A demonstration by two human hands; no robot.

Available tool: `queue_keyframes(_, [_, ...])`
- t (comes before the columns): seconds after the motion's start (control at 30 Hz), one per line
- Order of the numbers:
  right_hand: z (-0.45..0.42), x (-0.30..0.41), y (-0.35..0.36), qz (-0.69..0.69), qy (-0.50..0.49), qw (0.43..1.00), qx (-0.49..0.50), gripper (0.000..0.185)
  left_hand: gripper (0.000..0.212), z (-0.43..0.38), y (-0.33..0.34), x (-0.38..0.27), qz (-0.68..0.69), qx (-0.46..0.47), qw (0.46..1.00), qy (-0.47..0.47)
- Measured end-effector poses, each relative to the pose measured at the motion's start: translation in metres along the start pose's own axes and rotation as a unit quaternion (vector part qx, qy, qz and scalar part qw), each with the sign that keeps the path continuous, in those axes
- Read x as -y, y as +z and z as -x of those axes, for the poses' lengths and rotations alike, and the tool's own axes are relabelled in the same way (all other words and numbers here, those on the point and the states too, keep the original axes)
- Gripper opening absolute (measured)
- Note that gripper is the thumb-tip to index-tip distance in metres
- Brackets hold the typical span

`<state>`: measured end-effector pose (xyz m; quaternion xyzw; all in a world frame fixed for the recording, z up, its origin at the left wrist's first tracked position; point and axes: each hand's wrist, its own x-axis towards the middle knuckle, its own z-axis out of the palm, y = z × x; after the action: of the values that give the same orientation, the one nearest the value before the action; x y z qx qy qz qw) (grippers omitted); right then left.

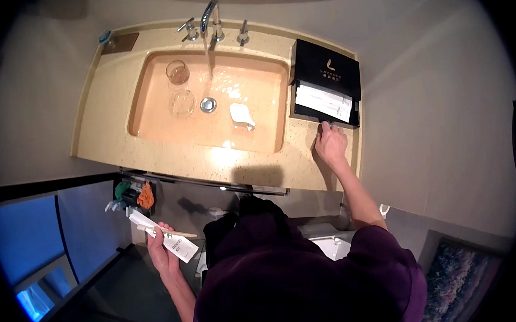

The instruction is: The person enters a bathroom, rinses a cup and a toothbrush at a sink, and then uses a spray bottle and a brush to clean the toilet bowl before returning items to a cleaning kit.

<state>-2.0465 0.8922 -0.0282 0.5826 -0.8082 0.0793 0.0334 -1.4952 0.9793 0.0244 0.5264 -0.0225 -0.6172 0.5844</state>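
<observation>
My left hand (163,249) holds a white dental kit packet (181,248) with a thin, pale toothbrush (174,232) lying across it, away from the counter. At the right of the counter, my right hand (332,144) has its fingers at the front edge of a black amenity box (323,63). The front compartment of this box is uncovered and holds white printed packets (324,100). Whether my right fingers grip the box edge cannot be told.
Water runs from the chrome faucet (210,17) into the sink (169,130). Inside are a drinking glass (177,72), another clear glass (183,103) and a white object (241,114). Faucet handles (243,34) (190,30) flank the spout. Orange (145,195) and green cloths (122,191) hang below the counter.
</observation>
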Motion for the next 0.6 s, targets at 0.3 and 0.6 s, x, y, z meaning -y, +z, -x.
queue_keyframes(0.3, [0.002, 0.150, -0.003, -0.222, -0.243, 0.940, 0.093, 0.031, 0.027, 0.007, -0.045, -0.010, 0.021, -0.080, 0.996, 0.030])
queue_keyframes(0.6, [0.052, 0.408, 0.020, -0.297, -0.520, 0.754, 0.270, 0.032, 0.014, 0.001, -0.210, -0.028, 0.016, -0.095, 0.990, 0.099])
